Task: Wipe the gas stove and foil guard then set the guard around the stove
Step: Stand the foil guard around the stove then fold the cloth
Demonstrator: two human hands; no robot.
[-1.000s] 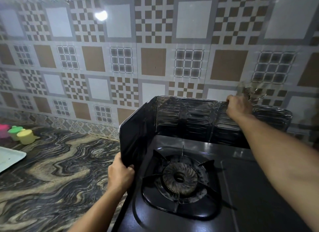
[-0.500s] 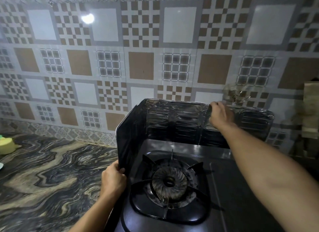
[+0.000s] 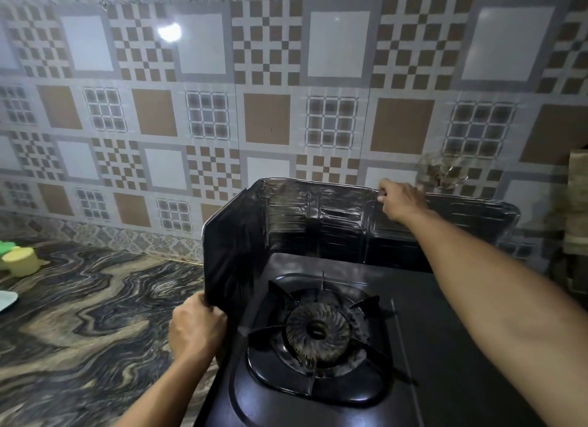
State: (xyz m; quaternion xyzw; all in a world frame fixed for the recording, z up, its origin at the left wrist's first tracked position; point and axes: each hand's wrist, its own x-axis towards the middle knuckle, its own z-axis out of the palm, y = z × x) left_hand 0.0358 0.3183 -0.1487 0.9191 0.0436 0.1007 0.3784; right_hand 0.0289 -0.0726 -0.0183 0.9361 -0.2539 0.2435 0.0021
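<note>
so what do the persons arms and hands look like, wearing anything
Both arms are bare as far as the frame shows: no sleeves, gloves, watch or bracelet on either forearm. No rings show on the left hand or the right hand, though the right one's fingers are small and partly hidden.

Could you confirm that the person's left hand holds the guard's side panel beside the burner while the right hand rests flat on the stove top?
Not quite. The head view shows the right hand gripping the top edge of the foil guard at the back, not resting on the stove. The left hand does hold the side panel beside the burner.
</note>
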